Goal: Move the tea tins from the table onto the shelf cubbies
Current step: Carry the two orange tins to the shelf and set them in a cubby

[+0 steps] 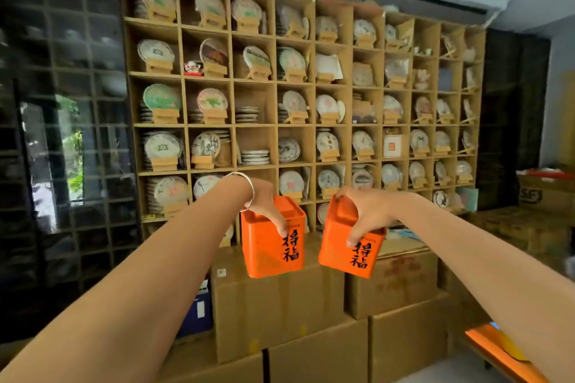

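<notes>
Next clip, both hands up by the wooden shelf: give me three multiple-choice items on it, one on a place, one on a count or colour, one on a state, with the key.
1. Where are the tea tins?
A. In the air before the shelf
B. In a cubby
C. On the cardboard boxes

2. How many orange tins show?
A. One
B. Two
C. Three

3. How does the right tin hang?
A. Upright
B. Upside down
C. Tilted

Key:
1 A: the left hand and right hand each grip one from above, short of the shelf.
2 B: left tin, right tin.
3 C: its base swings leftward, while the left tin hangs nearly straight.
</notes>
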